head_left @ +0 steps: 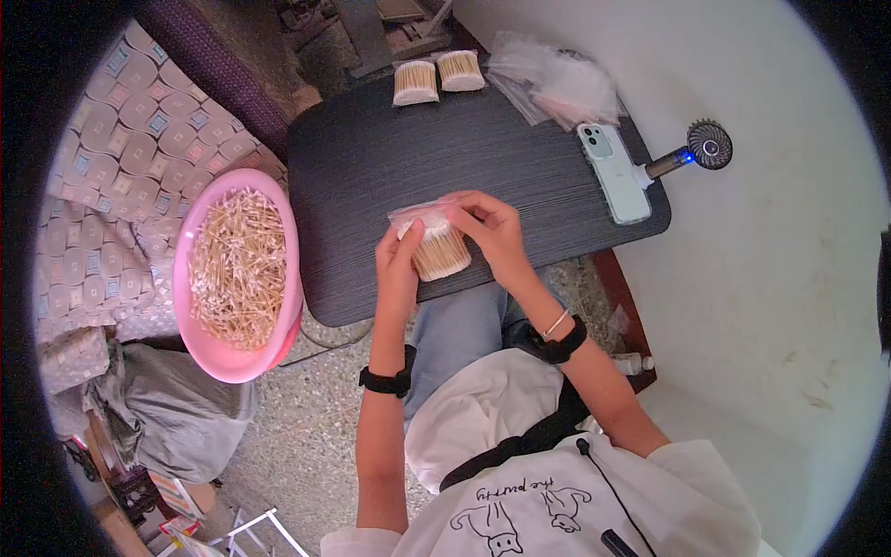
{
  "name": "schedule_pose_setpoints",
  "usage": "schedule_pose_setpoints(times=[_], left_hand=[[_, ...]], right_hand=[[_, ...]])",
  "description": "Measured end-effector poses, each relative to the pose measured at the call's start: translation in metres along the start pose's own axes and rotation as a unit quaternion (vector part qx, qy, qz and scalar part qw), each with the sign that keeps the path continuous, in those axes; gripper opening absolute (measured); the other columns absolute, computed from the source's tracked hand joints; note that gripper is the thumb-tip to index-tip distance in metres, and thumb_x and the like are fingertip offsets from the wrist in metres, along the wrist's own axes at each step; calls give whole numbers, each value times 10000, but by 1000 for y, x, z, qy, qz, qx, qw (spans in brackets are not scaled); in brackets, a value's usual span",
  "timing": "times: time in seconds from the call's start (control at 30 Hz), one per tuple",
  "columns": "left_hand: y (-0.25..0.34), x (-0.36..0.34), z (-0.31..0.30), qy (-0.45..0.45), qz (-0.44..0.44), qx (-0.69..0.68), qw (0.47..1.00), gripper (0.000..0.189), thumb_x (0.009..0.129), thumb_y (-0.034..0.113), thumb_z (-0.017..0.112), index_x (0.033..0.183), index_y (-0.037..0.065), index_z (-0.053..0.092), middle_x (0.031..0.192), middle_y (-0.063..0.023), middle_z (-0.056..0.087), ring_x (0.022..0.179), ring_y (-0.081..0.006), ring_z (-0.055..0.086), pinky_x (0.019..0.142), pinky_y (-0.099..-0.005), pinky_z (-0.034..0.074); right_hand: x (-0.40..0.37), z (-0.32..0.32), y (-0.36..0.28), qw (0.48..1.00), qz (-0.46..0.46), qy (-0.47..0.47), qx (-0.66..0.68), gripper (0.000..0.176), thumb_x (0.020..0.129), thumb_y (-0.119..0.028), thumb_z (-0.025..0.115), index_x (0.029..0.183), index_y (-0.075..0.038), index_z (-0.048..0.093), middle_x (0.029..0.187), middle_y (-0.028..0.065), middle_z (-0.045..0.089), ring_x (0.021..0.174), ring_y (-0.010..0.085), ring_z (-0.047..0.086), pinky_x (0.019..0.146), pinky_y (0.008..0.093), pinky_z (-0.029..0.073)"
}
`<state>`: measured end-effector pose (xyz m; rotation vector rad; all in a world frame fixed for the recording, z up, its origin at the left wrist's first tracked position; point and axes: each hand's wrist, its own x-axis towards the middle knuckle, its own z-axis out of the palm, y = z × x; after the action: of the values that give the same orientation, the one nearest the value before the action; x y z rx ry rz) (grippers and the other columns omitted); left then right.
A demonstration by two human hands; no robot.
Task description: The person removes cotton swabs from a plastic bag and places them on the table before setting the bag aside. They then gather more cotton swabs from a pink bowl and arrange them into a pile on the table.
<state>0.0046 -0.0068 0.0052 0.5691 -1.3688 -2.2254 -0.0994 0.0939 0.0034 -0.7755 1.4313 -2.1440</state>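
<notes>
A clear plastic bag packed with cotton swabs (442,254) is held over the near edge of the dark table (390,158). My left hand (399,255) grips the bag's left side, its thumb lying across the upper part. At the bag's top right, my right hand (494,232) pinches the clear flap near the opening. The swabs stand side by side, with white tips showing at both ends.
To the left, a pink basin (237,369) holds a heap of loose cotton swabs (239,269). Two filled swab packs (415,84) lie at the table's far edge. Clear plastic bags (566,84), a phone (614,176) and a small fan (709,145) are at the right, beside the wall.
</notes>
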Motion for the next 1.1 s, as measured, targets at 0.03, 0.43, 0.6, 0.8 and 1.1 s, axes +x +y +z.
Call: schedule_pose_setpoints(times=[0.03, 0.43, 0.6, 0.8, 1.1], left_hand=[[-1, 2, -2, -7, -3, 6, 1000, 279, 933, 230, 521, 1071, -8, 569, 1036, -77, 616, 933, -140, 596, 825, -281, 473], [-5, 3, 0, 20, 18, 112, 993, 334, 885, 271, 621, 1061, -11, 588, 978, -57, 627, 847, -101, 580, 745, -254, 471], [-10, 5, -1, 42, 52, 82, 994, 359, 871, 274, 640, 1086, -8, 582, 1007, -61, 625, 878, -113, 583, 772, -255, 470], [-11, 3, 1, 41, 61, 82, 994, 362, 866, 259, 648, 1104, -6, 582, 1025, -66, 625, 900, -116, 585, 794, -256, 468], [-12, 3, -4, 26, 53, 67, 996, 367, 900, 264, 593, 1150, -2, 554, 1070, -69, 614, 941, -122, 580, 834, -260, 461]], right_hand=[[1, 0, 0, 1000, 8, 6, 2, 138, 872, -115, 613, 946, 2, 620, 913, 29, 623, 847, 83, 572, 742, 224, 461], [5, -4, 5, 999, -3, 24, -28, 222, 883, -167, 608, 1026, 3, 609, 891, 47, 631, 835, 90, 578, 759, 243, 470], [-7, -7, -2, 991, 41, -46, -118, 384, 849, -198, 644, 1139, 43, 572, 966, 121, 654, 858, 145, 623, 774, 292, 502], [-10, -4, -10, 979, 21, -57, -195, 379, 845, -180, 633, 1121, 69, 559, 941, 163, 655, 845, 165, 636, 755, 289, 512], [-9, -7, 6, 996, 73, -48, -37, 349, 876, -145, 609, 1168, 36, 547, 1034, 112, 634, 945, 153, 597, 825, 283, 483]])
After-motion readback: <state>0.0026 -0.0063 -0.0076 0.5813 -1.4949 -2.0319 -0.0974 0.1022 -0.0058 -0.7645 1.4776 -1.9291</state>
